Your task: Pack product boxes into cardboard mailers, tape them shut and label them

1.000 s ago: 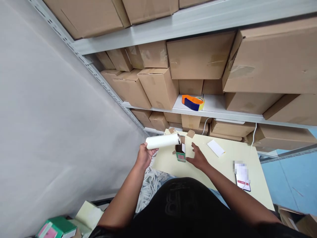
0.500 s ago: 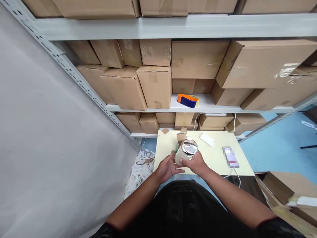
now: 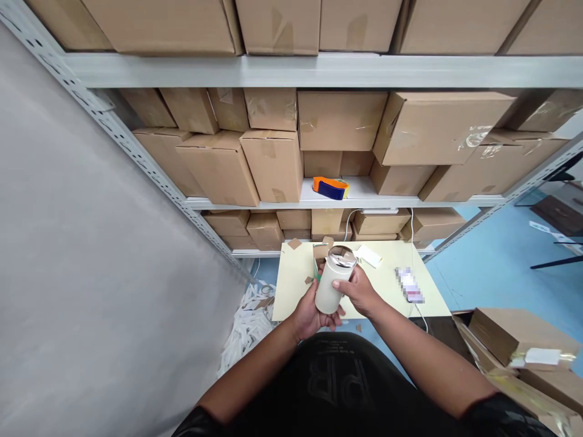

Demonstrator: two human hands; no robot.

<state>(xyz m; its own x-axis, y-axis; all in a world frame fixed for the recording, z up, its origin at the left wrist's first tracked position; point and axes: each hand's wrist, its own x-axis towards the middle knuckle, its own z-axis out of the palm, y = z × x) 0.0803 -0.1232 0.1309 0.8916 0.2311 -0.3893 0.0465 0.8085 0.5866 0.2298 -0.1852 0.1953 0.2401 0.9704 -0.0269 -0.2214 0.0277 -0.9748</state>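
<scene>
A white cylindrical canister [image 3: 328, 292] with a mirror-like silver lid [image 3: 342, 256] is tilted over the near side of a pale yellow table [image 3: 290, 282]. My left hand [image 3: 307, 317] cradles its lower end, fingers curled beneath the base. From the right, my right hand [image 3: 361, 291] grips its side, with the thumb across the front and the other fingers hidden behind. Just beyond the canister stands a small open cardboard box [image 3: 320, 250], partly covered by it. Cardboard scraps [image 3: 294, 243] lie on the table's left part.
A white flat item [image 3: 369, 256] and a blurred phone [image 3: 409, 285] with a cable lie on the table's right. Shelves of cardboard boxes [image 3: 269, 164] rise behind, holding an orange-and-blue band [image 3: 330, 188]. White shreds [image 3: 248, 325] cover the floor left; open cartons [image 3: 514, 334] stand right.
The canister has tipped so more of its side shows, and it sits slightly further left in view. My left hand's fingers have closed under its base. The camera view has shifted.
</scene>
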